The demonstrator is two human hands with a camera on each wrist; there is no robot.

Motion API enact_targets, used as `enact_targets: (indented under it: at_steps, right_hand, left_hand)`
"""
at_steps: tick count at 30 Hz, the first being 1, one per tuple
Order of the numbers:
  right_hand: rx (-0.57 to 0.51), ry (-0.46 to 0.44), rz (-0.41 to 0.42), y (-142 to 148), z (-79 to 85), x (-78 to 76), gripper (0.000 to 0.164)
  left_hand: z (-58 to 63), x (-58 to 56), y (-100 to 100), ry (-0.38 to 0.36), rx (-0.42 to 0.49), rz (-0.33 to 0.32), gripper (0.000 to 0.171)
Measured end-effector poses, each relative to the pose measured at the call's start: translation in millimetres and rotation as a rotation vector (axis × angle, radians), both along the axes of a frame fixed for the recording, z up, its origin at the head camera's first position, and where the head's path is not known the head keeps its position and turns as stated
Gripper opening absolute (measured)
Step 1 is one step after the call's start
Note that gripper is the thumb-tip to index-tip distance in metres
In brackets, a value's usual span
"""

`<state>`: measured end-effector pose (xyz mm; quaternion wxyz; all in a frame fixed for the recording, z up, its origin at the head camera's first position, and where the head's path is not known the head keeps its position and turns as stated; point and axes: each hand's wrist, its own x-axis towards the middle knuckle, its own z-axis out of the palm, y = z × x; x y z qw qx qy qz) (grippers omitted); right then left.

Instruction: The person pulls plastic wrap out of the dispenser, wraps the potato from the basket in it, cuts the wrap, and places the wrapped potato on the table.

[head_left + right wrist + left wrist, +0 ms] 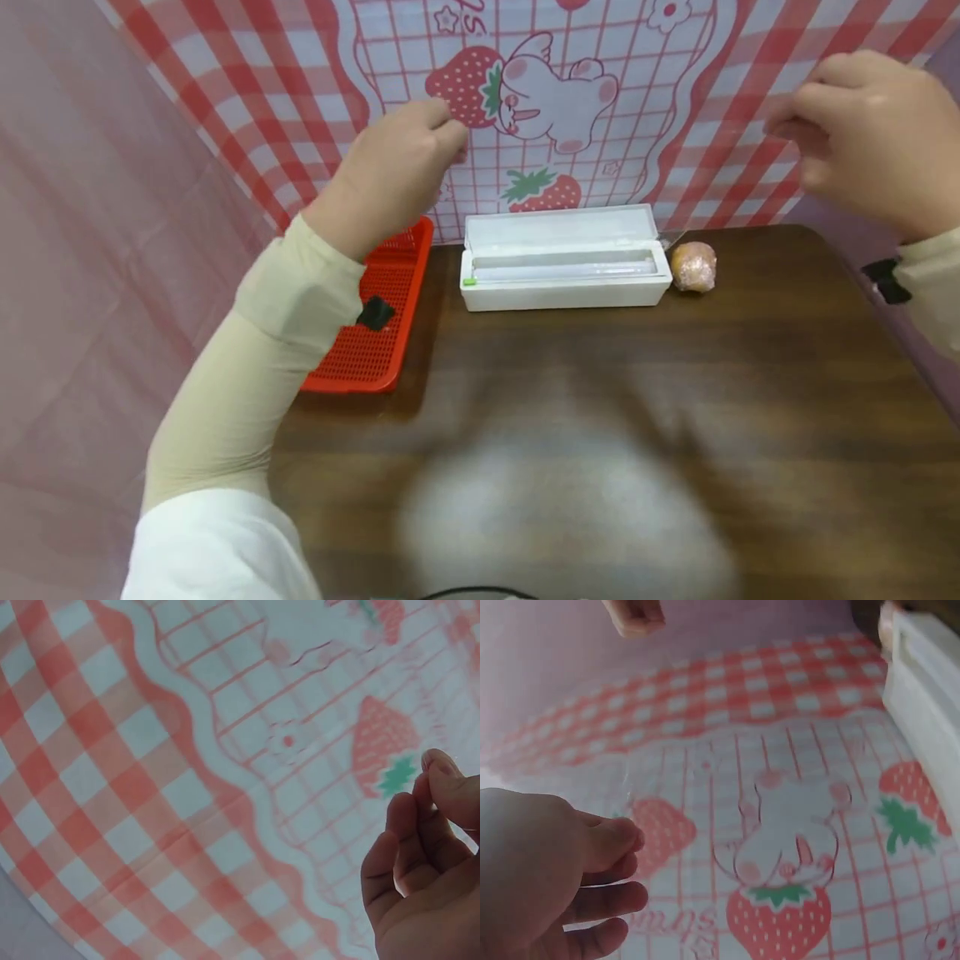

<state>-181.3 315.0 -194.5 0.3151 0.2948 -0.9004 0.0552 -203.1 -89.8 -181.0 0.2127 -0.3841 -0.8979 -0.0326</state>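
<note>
My left hand [397, 171] is raised in front of the patterned cloth, thumb and forefinger pinched together. A faint, see-through sheet of plastic wrap [628, 776] shows at these fingertips in the left wrist view, most of it hard to make out. My right hand [873, 137], at the far right and just as high, pinches with thumb against fingers in the right wrist view. Below and between the hands stands a white plastic wrap dispenser [566, 296], its lid up and a pale roll [562, 271] inside. A round, film-wrapped item [694, 268] sits against its right end.
A red plastic basket [367, 385] stands on the left of the brown wooden table [540, 367], partly behind my left forearm. A red-and-white strawberry cloth [405, 50] hangs behind the table. Pink fabric [90, 250] covers the left side.
</note>
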Motion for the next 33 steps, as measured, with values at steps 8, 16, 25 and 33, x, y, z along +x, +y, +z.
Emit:
enact_targets:
  at_steps: [8, 16, 25, 33]
  right_hand:
    - [-0.001, -0.001, 0.199, -1.4, -46.6, 70.5, 0.022]
    - [0.003, -0.222, 0.185, -5.3, -109.8, 137.9, 0.028]
    - [-0.127, -0.259, 0.158, -16.4, -222.4, 166.3, 0.055]
    - [-0.142, -0.392, 0.069, -21.8, -294.6, 183.7, 0.041]
  left_hand:
    - [-60.6, 59.7, -23.8, -0.093, 0.095, -0.210, 0.019]
    - [-137.3, 108.9, -32.9, -0.111, 0.121, -0.344, 0.006]
    - [-242.4, 141.9, -28.6, -0.187, 0.038, -0.279, 0.016]
    - [-308.8, 159.8, -19.3, -0.158, -0.029, -0.142, 0.009]
